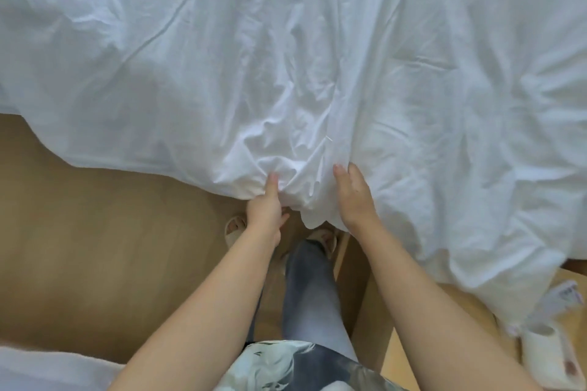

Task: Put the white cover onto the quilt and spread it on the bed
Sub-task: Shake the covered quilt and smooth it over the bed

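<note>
The white cover (286,57) lies wrinkled across the bed and fills the upper part of the view, its lower edge hanging over the bed's side. My left hand (265,208) grips a bunched fold of that edge, thumb on top and fingers curled underneath. My right hand (354,197) rests against the cover just to the right, with thumb and one fingertip showing and the other fingers hidden in the cloth. I cannot make out the quilt apart from the cover.
A wooden floor (95,247) lies below the bed's edge, with my slippered feet (235,227) on it. A second white cloth (47,368) shows at the bottom left. Small white objects (549,343) lie on the floor at the bottom right.
</note>
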{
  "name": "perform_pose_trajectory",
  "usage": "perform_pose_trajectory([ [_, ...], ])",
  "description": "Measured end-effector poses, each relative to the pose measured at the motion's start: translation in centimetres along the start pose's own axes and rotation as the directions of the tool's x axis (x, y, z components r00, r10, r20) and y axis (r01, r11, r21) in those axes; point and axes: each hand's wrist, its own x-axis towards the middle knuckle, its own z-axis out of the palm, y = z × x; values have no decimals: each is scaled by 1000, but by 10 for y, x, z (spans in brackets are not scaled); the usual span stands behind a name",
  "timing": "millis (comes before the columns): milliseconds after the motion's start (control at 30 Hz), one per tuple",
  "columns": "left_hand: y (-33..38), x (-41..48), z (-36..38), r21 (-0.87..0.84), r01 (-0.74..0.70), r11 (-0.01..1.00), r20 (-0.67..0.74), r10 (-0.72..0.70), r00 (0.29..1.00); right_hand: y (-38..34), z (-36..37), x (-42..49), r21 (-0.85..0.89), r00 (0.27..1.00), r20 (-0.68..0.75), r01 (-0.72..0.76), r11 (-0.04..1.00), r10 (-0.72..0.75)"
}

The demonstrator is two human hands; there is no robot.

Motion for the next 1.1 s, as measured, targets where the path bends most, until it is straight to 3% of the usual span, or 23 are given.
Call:
perform_pose_trajectory([
  [100, 0, -3, 5, 127, -145, 981, -77, 156, 985, 30, -6, -9, -37, 962, -243, -138, 990, 125],
  [200, -1, -6, 6, 214, -237, 948, -75, 258, 963, 45, 3, -19, 72, 850, -388, -358, 931, 357],
  [267, -1, -12, 6, 261, -259, 930, -71, 287, 955, 41, 10, -15, 368, 720, -295, -521, 770, 628],
  [333, -1, -17, 4, 301, -283, 911, -45, 310, 950, 29, 15, -5, 684, 611, 6, -580, 442, 792],
  [367, 0, -20, 3, 331, -290, 898, -33, 318, 948, 26, 16, 0, 773, 617, 104, -544, 327, 780],
  [433, 3, -24, 0, 397, -298, 868, -4, 326, 945, 18, 16, 8, 888, 663, 54, -374, 269, 747],
  [533, 15, -35, -4, 505, -381, 775, 49, 415, 909, 1, 12, 11, 942, 687, -178, -89, 324, 705],
  [667, 40, -50, -18, 613, -494, 617, 98, 561, 822, -19, -16, -6, 781, 662, -477, 18, 625, 578],
  [733, 65, -43, -36, 583, -487, 650, -41, 623, 782, -27, -41, -15, 673, 612, -627, 113, 731, 483],
  [800, 93, -36, -60, 495, -475, 728, -209, 630, 748, -34, -61, -22, 610, 586, -690, 157, 776, 424],
  [867, 106, -33, -68, 412, -482, 773, -197, 592, 781, -38, -62, -24, 622, 602, -676, 155, 768, 426],
  [967, 89, -44, -41, 369, -422, 828, 50, 436, 899, -40, -43, -30, 669, 630, -621, 115, 734, 467],
  [1033, 65, -52, -16, 359, -309, 881, 129, 281, 951, -38, -32, -35, 698, 635, -598, 112, 707, 490],
  [1100, 43, -61, 10, 365, -112, 924, 121, 73, 990, -34, -26, -37, 719, 640, -581, 113, 686, 503],
])
